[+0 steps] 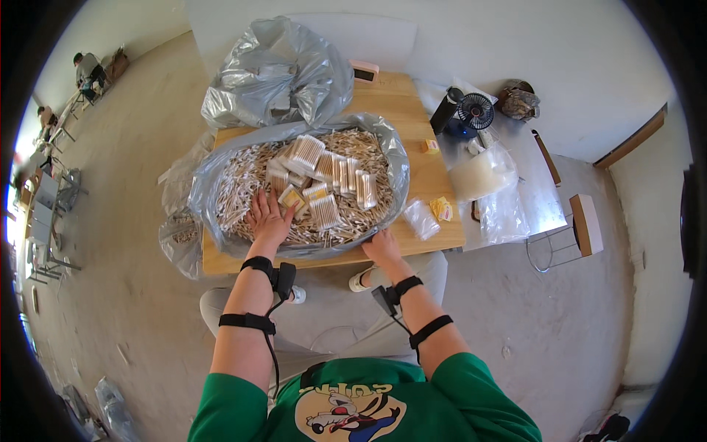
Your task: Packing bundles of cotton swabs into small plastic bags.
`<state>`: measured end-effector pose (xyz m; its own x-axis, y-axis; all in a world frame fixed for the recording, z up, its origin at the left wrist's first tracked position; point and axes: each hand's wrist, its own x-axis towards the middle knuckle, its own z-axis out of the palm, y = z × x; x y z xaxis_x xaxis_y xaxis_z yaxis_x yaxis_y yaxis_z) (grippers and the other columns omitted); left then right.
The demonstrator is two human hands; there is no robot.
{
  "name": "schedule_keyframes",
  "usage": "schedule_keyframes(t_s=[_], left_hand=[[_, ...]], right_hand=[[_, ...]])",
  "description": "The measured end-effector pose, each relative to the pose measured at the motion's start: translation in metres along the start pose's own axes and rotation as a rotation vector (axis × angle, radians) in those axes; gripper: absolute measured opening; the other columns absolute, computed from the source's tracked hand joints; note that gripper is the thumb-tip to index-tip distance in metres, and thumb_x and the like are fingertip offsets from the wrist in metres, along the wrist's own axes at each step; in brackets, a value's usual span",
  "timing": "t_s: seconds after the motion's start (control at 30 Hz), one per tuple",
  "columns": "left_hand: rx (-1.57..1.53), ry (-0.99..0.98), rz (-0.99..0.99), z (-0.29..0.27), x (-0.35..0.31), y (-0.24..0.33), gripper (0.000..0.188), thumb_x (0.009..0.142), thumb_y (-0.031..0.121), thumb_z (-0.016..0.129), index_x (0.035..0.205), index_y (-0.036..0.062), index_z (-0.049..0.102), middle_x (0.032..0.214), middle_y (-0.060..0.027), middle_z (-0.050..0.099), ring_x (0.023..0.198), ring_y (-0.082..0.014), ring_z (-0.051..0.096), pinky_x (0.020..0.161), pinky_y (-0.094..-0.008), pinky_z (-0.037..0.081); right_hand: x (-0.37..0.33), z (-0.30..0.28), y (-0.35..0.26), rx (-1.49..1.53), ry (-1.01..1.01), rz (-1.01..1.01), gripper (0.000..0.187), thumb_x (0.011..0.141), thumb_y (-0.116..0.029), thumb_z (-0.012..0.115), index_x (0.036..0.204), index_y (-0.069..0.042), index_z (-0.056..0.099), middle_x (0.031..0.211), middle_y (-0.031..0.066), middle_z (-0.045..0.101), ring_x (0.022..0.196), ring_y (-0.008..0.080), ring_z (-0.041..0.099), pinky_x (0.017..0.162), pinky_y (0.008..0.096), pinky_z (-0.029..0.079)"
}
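A wide grey plastic bag (pixel 398 158) lies spread on the table in front of me, filled with loose cotton swabs (pixel 239 173). On top of them sit several clear packs of cotton swabs (pixel 325 212), some showing yellow labels. My left hand (pixel 269 219) rests on the swabs at the near left, fingers spread, its fingertips close to a yellow-labelled pack (pixel 292 200). At the bag's near right rim is my right hand (pixel 384 248), its fingers closed on the plastic edge and partly hidden.
On the wooden table (pixel 434 180), a bulging grey bag (pixel 283 74) stands behind. Clear plastic sleeves (pixel 422 219) and yellow labels (pixel 442 209) lie right. A side table holds a black fan (pixel 475 110) and a plastic roll (pixel 482 173). A stool (pixel 584 225) stands beyond; people sit far left.
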<state>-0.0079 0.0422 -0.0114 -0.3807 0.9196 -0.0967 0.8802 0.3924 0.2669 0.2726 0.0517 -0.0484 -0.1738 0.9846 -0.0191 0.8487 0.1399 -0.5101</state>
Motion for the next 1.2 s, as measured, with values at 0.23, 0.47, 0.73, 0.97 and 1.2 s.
schedule_keyframes(t_s=[0.23,0.47,0.73,0.97,1.2], left_hand=[[-0.018,-0.026,-0.012,-0.007,0.0,0.002,0.077,0.087,0.063,0.03,0.144,0.0132,0.018,0.152,-0.0088,0.002,0.139,-0.0275,-0.004,0.109,-0.0509,0.002],[-0.008,-0.096,-0.035,-0.011,-0.003,0.007,0.077,0.088,0.062,0.029,0.145,0.0143,0.012,0.152,-0.0086,-0.001,0.139,-0.028,-0.006,0.109,-0.0511,0.002],[-0.036,-0.116,-0.054,-0.01,-0.001,0.007,0.079,0.087,0.065,0.027,0.145,0.0143,0.012,0.152,-0.0085,-0.003,0.139,-0.0284,-0.006,0.108,-0.0522,0.0],[-0.006,-0.147,-0.066,-0.009,0.005,0.01,0.08,0.087,0.066,0.026,0.146,0.0145,0.009,0.152,-0.0097,-0.003,0.139,-0.0299,-0.008,0.108,-0.0519,-0.002],[-0.053,-0.141,-0.063,-0.012,-0.003,0.011,0.079,0.087,0.063,0.031,0.145,0.0131,0.011,0.152,-0.0098,-0.004,0.139,-0.0297,-0.009,0.108,-0.0529,-0.001]], right_hand=[[0.024,-0.01,-0.011,-0.273,-0.343,0.034,0.062,0.073,-0.044,0.061,0.124,-0.011,0.051,0.125,0.0191,0.05,0.117,0.0332,0.046,0.097,0.038,0.04],[0.035,-0.001,0.004,-0.315,-0.361,-0.044,0.06,0.067,-0.051,0.065,0.113,-0.012,0.061,0.113,0.0146,0.06,0.106,0.0308,0.055,0.092,0.0376,0.044],[0.041,0.002,0.002,-0.298,-0.426,-0.05,0.064,0.063,-0.054,0.066,0.111,-0.012,0.061,0.111,0.0158,0.061,0.106,0.032,0.055,0.091,0.0378,0.045],[0.044,-0.004,0.0,-0.323,-0.454,-0.036,0.062,0.063,-0.053,0.067,0.11,-0.012,0.062,0.109,0.0161,0.062,0.105,0.0311,0.057,0.09,0.0378,0.045],[0.042,0.004,0.01,-0.304,-0.498,-0.086,0.066,0.065,-0.054,0.066,0.114,-0.01,0.06,0.11,0.0158,0.062,0.106,0.0296,0.057,0.091,0.038,0.044]])
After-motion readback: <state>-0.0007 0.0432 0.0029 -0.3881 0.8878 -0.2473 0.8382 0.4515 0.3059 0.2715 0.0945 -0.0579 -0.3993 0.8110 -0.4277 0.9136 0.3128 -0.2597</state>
